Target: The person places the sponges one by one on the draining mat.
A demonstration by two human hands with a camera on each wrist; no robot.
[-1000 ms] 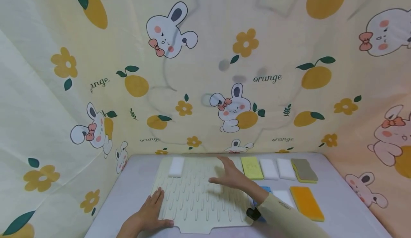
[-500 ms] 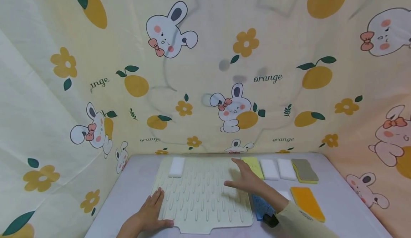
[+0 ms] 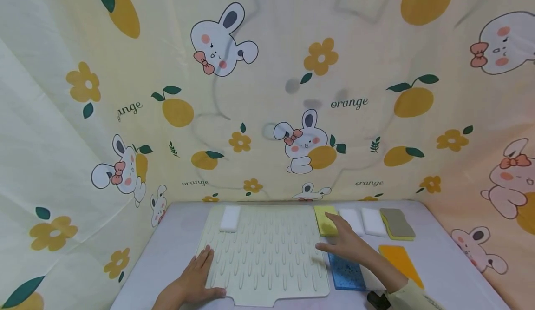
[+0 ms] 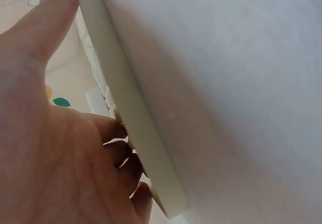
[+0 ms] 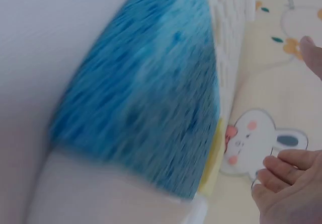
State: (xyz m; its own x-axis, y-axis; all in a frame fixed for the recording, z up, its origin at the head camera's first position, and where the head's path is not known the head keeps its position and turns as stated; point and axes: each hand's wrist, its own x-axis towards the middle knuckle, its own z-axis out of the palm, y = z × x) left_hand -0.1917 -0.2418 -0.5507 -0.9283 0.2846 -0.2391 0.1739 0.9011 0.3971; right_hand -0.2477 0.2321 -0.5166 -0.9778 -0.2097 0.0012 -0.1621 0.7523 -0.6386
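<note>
A cream ridged board, like a draining mat (image 3: 267, 254), lies flat on the table, with one white sponge (image 3: 230, 218) near its far left corner. My left hand (image 3: 194, 275) rests along the board's left edge, fingers straight and thumb on the near part; the left wrist view shows the edge against the hand. Just past the right edge hovers my right hand (image 3: 348, 242), fingers and thumb spread, holding nothing. Under and beside it are a speckled blue sponge (image 3: 347, 275) and a yellow sponge (image 3: 322, 220). In the right wrist view the blue sponge (image 5: 141, 93) appears blurred.
Along the back right stand two white sponges (image 3: 373, 221) and a grey-topped yellow sponge (image 3: 397, 223). An orange sponge (image 3: 401, 261) lies nearer, partly behind the right forearm. A patterned curtain (image 3: 267, 91) rises behind the table.
My right hand has moved right, from above the board to over the sponges, uncovering the blue sponge. The left hand, the board and the white sponge on it stay put.
</note>
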